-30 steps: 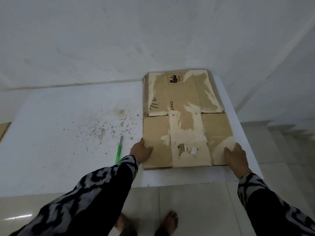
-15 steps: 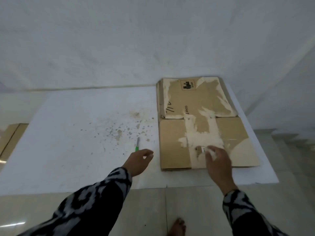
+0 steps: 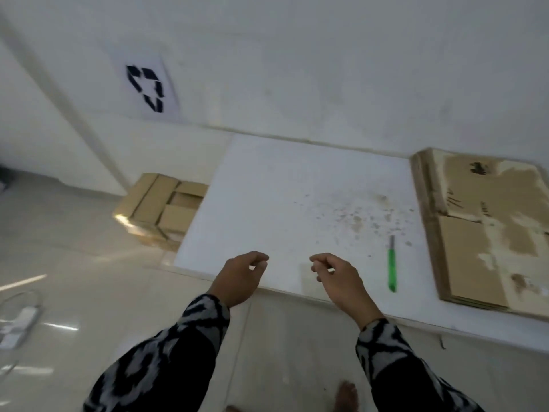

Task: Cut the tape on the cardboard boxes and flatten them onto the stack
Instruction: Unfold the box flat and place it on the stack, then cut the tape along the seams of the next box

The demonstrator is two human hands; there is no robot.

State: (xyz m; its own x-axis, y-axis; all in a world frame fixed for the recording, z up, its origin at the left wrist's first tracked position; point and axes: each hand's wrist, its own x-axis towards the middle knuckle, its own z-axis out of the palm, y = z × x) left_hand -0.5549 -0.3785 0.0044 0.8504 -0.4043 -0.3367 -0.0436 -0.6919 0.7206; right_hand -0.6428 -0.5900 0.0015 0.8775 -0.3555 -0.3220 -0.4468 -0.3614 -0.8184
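Note:
A stack of flattened cardboard boxes [image 3: 487,233] with torn paper patches lies at the right end of the white platform [image 3: 297,203]. A green-handled cutter [image 3: 392,267] rests on the platform just left of the stack. Unflattened cardboard boxes [image 3: 162,206] sit on the floor past the platform's left edge. My left hand [image 3: 242,276] and my right hand [image 3: 337,276] hover over the platform's near edge, fingers loosely curled, holding nothing. The right hand is a short way left of the cutter.
A sheet with a black recycling symbol [image 3: 147,87] hangs on the white wall. A white power strip with cable [image 3: 17,322] lies on the tiled floor at far left. My bare feet [image 3: 344,395] show below.
Both hands have left the flattened stack and drawn back together over the near edge. The view has swung left, so the stack now sits at far right and the floor boxes appear.

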